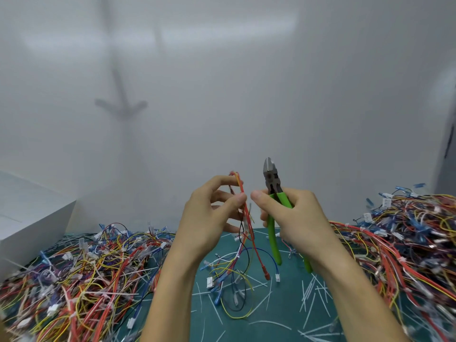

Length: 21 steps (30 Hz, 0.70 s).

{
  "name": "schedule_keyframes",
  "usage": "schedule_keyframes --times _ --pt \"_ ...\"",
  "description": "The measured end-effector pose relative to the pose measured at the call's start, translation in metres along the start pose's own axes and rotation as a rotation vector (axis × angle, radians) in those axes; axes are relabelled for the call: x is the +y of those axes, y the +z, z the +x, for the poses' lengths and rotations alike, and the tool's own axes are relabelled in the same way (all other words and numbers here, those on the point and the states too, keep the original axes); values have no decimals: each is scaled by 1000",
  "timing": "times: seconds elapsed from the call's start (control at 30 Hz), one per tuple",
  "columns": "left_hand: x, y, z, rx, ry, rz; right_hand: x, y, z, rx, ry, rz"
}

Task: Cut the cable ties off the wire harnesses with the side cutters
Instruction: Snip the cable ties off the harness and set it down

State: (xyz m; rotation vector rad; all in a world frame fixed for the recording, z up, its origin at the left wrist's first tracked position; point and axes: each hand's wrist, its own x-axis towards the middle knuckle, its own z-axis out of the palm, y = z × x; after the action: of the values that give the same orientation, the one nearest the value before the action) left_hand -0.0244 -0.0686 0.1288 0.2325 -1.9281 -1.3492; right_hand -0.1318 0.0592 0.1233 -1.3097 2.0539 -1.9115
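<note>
Left hand (207, 218): in the middle of the frame; its thumb and curled fingers pinch the wire bundle near the top.
Wire bundle (244, 208): hangs from that hand down to the mat. I cannot see its tie, it is too small.
Cutters (272, 191): just right of the bundle, tip up, not touching the wires.
Right hand (296, 218): fingers are wrapped round the green handles and the thumb sticks out toward the bundle.
Doing it well: I think it is best to find the tie, hold the wires still, and snip only the plastic, never a wire.
White box (32, 218): at the left edge.
Left pile (74, 275): tangled wires, lower left.
Mat (271, 314): green, at the bottom middle.
Cut ties (311, 292): thin white strips lying on the mat.
Right pile (407, 238): more wires, lower right.
Wall (246, 82): plain white, fills the top.
</note>
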Motion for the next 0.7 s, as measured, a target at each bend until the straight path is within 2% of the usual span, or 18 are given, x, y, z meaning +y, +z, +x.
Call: schedule_keyframes --times 0.17,0.23,0.3,0.37,0.47,0.57,0.7 --pt "3 8 -4 -313 -51 94 4 2 2 77 37 37" --pt "0 7 -4 -357 -84 115 7 -2 4 105 38 37" --pt "-5 4 -3 -301 -143 79 10 -7 5 112 30 43" --pt "-14 -1 1 -177 -190 103 11 -9 7 105 32 47" --pt "-34 -11 6 -64 -269 445 13 -8 9 108 50 -16" --pt "-49 -17 2 -268 -461 762 13 -8 8 128 70 -56" --pt "-68 -10 -6 -480 -744 686 12 -8 7 120 84 -102"
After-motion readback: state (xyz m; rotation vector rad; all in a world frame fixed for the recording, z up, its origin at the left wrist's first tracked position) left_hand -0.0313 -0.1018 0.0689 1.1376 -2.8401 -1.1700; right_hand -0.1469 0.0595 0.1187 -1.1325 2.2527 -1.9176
